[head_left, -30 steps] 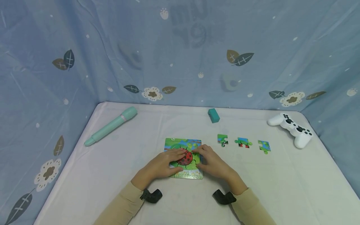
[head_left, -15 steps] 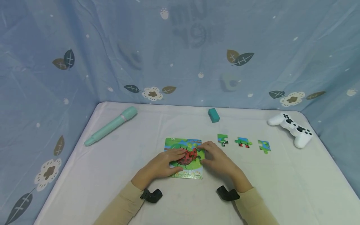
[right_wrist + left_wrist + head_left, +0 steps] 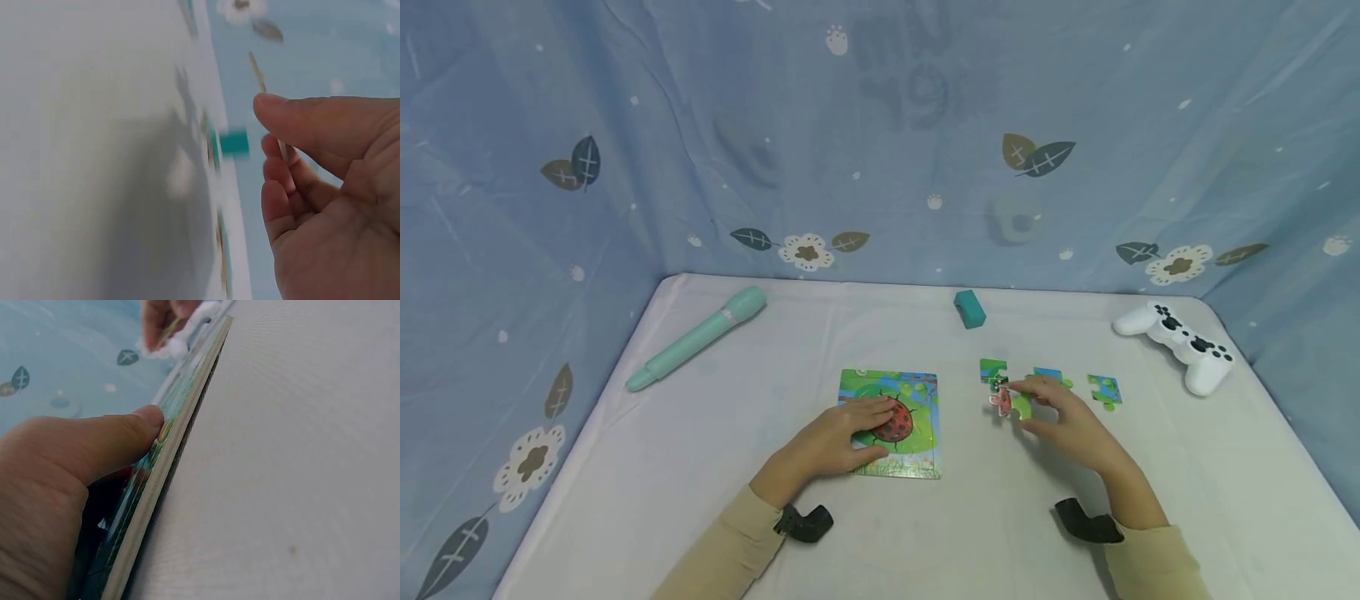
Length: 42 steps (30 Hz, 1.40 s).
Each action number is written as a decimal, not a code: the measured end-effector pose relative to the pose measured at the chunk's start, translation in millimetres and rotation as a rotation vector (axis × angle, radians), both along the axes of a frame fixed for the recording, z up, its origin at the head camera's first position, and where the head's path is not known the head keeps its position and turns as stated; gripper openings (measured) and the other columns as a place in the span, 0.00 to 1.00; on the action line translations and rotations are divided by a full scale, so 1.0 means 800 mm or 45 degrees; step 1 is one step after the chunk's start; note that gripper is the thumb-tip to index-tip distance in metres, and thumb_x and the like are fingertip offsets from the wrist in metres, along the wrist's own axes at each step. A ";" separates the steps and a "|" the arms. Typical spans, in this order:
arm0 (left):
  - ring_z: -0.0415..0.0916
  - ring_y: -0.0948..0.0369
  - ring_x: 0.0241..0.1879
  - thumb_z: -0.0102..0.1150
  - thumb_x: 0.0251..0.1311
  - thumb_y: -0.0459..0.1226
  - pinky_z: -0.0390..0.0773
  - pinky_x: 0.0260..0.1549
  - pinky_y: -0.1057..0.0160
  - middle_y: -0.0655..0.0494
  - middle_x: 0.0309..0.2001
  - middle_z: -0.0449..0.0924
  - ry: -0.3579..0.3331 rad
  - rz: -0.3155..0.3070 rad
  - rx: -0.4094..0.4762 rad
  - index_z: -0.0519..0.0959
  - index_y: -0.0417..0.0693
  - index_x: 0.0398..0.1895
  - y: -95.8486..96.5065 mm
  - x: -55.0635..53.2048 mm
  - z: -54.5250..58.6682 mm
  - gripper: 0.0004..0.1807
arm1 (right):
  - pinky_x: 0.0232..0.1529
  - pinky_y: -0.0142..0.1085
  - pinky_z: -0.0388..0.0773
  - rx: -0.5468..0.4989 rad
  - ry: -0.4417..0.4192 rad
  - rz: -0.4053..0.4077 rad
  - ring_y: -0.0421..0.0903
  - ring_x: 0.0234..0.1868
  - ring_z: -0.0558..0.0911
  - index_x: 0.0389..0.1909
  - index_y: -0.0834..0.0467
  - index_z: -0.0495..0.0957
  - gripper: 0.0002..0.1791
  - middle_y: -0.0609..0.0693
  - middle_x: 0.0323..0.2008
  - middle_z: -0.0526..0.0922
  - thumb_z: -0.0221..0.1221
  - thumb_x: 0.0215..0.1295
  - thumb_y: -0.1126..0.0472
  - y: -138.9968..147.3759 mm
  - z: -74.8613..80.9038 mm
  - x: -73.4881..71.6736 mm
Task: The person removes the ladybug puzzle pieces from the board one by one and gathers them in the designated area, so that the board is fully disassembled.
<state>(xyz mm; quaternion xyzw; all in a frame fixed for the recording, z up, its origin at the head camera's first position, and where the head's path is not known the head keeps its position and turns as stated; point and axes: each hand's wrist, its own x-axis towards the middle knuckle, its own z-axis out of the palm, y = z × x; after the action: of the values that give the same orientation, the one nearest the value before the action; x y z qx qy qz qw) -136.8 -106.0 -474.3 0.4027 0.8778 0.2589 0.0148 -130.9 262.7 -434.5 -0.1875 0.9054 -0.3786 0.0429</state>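
My left hand (image 3: 841, 437) lies over the left part of a square ladybug puzzle (image 3: 917, 458), fingers laid across the red ladybug. In the left wrist view, the thumb of that hand presses down near the edge of the puzzle board (image 3: 172, 450). To the right of the puzzle, my right hand (image 3: 1071, 423) pinches a red and green puzzle piece (image 3: 1002, 402) between thumb and fingers, held above the white table. The right wrist view has this puzzle piece (image 3: 255, 67) edge-on, its shadow falling on the cloth.
Near the right hand lie loose puzzle pieces: one at left (image 3: 992, 370), one partly covered by the fingers (image 3: 1047, 375), and one at right (image 3: 1107, 390). Behind them stands a teal block (image 3: 971, 308). A white game controller (image 3: 1176, 340) lies far right, a mint-green wand-shaped object (image 3: 696, 337) left.
My right hand has lifted the red and green puzzle piece from the puzzle's right side and carried it right, towards the loose pieces. The left hand has stayed on the puzzle.
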 end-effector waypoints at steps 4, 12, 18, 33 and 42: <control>0.65 0.54 0.66 0.60 0.60 0.50 0.69 0.63 0.52 0.55 0.66 0.68 0.001 -0.008 0.003 0.73 0.44 0.62 0.001 0.000 -0.001 0.30 | 0.55 0.49 0.74 0.060 -0.039 -0.093 0.58 0.57 0.71 0.60 0.59 0.72 0.26 0.57 0.57 0.72 0.63 0.59 0.66 0.041 -0.003 0.013; 0.66 0.54 0.66 0.61 0.59 0.49 0.69 0.63 0.52 0.54 0.66 0.69 0.010 -0.012 0.023 0.73 0.43 0.61 0.001 -0.001 -0.003 0.30 | 0.45 0.14 0.66 0.119 -0.083 -0.219 0.15 0.49 0.59 0.60 0.59 0.72 0.24 0.56 0.58 0.70 0.62 0.61 0.61 0.108 -0.003 0.032; 0.67 0.54 0.65 0.63 0.58 0.48 0.70 0.63 0.52 0.53 0.65 0.69 0.031 -0.004 0.031 0.74 0.42 0.61 0.000 -0.001 -0.001 0.30 | 0.43 0.11 0.62 0.111 -0.146 -0.265 0.12 0.49 0.58 0.60 0.58 0.72 0.25 0.34 0.56 0.68 0.61 0.63 0.57 0.140 -0.004 0.039; 0.67 0.56 0.65 0.62 0.58 0.48 0.70 0.63 0.53 0.54 0.65 0.70 0.024 0.017 0.026 0.74 0.43 0.61 -0.003 -0.001 -0.002 0.30 | 0.46 0.05 0.59 0.043 -0.106 -0.250 0.10 0.51 0.58 0.59 0.63 0.72 0.24 0.37 0.54 0.67 0.62 0.61 0.62 0.151 -0.018 0.038; 0.67 0.56 0.65 0.63 0.58 0.48 0.70 0.63 0.53 0.54 0.65 0.70 0.033 0.010 0.024 0.74 0.42 0.60 -0.001 -0.001 -0.002 0.30 | 0.47 0.04 0.54 0.040 -0.077 -0.232 0.10 0.52 0.56 0.57 0.64 0.73 0.23 0.37 0.54 0.65 0.62 0.61 0.65 0.153 -0.022 0.042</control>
<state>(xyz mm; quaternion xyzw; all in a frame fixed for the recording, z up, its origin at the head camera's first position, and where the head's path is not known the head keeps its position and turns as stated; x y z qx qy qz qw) -137.9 -106.8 -476.1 0.4025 0.8771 0.2619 -0.0012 -97.0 385.0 -451.7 -0.0923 0.9227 -0.3723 0.0387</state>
